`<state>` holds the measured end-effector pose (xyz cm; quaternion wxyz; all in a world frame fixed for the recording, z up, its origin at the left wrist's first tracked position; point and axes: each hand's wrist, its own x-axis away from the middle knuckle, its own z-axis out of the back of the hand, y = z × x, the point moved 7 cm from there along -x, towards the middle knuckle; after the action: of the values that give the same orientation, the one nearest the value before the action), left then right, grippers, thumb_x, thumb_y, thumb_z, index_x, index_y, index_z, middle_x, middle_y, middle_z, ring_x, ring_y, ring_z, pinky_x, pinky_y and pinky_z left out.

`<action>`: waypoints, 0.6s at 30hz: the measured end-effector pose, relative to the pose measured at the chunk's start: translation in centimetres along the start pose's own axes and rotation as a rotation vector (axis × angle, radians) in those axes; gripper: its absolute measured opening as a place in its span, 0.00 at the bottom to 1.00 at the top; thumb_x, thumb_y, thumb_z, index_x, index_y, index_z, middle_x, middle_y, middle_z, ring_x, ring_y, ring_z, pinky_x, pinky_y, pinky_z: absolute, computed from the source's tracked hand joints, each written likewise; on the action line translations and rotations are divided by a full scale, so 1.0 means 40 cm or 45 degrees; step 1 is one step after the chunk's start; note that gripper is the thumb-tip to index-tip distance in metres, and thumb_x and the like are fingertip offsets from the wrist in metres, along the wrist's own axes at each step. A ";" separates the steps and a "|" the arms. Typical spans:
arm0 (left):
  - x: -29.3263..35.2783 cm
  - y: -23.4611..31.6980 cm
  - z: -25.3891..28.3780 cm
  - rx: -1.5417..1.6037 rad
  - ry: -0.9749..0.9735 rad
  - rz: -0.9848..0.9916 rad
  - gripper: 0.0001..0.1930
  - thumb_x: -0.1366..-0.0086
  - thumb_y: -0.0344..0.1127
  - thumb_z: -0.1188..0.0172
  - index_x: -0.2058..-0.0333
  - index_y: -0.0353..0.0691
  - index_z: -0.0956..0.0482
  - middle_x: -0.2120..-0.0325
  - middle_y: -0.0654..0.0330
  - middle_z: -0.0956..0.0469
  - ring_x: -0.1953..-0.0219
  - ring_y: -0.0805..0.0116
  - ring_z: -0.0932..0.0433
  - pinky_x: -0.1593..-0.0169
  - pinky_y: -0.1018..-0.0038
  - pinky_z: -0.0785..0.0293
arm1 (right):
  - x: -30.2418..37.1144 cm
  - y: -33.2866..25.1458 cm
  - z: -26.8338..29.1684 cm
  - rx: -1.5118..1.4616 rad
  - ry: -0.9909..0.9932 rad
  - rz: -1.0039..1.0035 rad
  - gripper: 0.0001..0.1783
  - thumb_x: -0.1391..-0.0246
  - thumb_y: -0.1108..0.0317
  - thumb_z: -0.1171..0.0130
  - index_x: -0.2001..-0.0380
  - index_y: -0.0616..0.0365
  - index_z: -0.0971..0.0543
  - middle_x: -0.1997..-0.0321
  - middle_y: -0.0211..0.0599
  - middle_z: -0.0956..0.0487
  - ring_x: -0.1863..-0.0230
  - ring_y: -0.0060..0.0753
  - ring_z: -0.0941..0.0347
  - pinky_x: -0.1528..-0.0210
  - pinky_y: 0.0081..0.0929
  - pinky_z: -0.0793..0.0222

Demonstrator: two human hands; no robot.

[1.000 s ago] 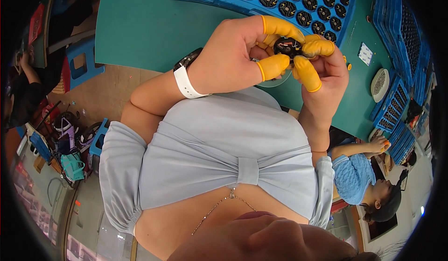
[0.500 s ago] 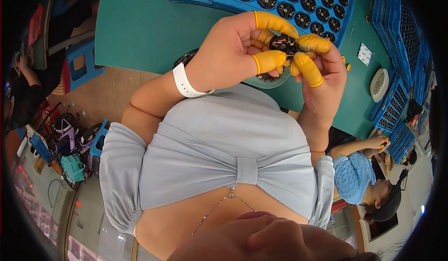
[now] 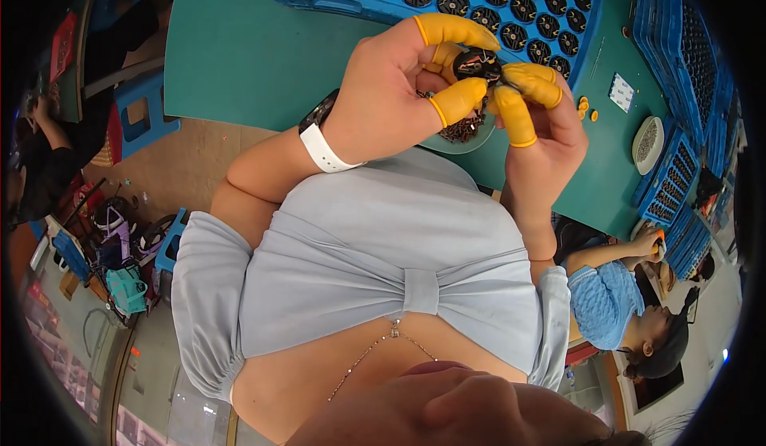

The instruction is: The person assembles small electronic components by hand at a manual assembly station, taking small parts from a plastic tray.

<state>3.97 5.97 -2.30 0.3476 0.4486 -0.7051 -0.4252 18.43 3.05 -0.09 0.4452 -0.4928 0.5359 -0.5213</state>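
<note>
My left hand [image 3: 391, 87], in yellow finger cots and a white-banded watch [image 3: 321, 139], grips a round black part [image 3: 476, 65] between thumb and fingers. Metal and a reddish bit show in the part's open face. My right hand [image 3: 538, 119], also in yellow finger cots, has thumb and fingers pinched together against the part's right edge. What lies between those fingertips is hidden. Below the hands, a shallow bowl [image 3: 447, 148] of small copper-brown pieces [image 3: 461, 130] is partly covered by them. Just beyond, a blue tray [image 3: 335, 3] carries rows of similar round black parts.
Loose yellow finger cots [image 3: 584, 104], a white packet [image 3: 621, 92] and an oval dish of small grey pieces [image 3: 648, 143] lie on the green table [image 3: 231, 55] to the right. Stacked blue trays [image 3: 690, 55] line its right edge. A co-worker in blue [image 3: 602, 294] sits at the right.
Both hands have shifted slightly left with the round black part. More of the bowl's brown pieces and the loose finger cots now show.
</note>
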 end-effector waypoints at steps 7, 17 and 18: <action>0.002 0.032 0.005 -0.312 0.093 -0.274 0.18 0.48 0.22 0.38 0.56 0.37 0.26 0.67 0.58 0.20 0.67 0.73 0.20 0.64 0.78 0.21 | 0.002 -0.051 -0.021 0.438 0.060 0.428 0.12 0.59 0.84 0.36 0.67 0.69 0.21 0.66 0.38 0.25 0.71 0.23 0.31 0.71 0.16 0.35; -0.031 0.026 0.032 -0.081 -0.050 0.149 0.23 0.40 0.24 0.44 0.45 0.36 0.36 0.61 0.55 0.22 0.64 0.70 0.22 0.62 0.76 0.22 | -0.010 -0.009 0.004 0.177 0.118 0.131 0.11 0.56 0.81 0.39 0.65 0.68 0.21 0.67 0.37 0.24 0.70 0.24 0.30 0.71 0.17 0.34; -0.046 0.032 0.050 -0.121 -0.055 0.163 0.25 0.39 0.25 0.45 0.43 0.38 0.37 0.63 0.54 0.21 0.68 0.71 0.22 0.66 0.78 0.23 | -0.009 0.002 0.017 0.172 0.117 0.150 0.11 0.56 0.81 0.39 0.65 0.68 0.21 0.67 0.37 0.24 0.70 0.24 0.30 0.71 0.17 0.34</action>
<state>2.45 8.55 -2.13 0.3797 0.3762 -0.7187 -0.4448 19.15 3.31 -0.23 0.4822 -0.4047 0.5476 -0.5512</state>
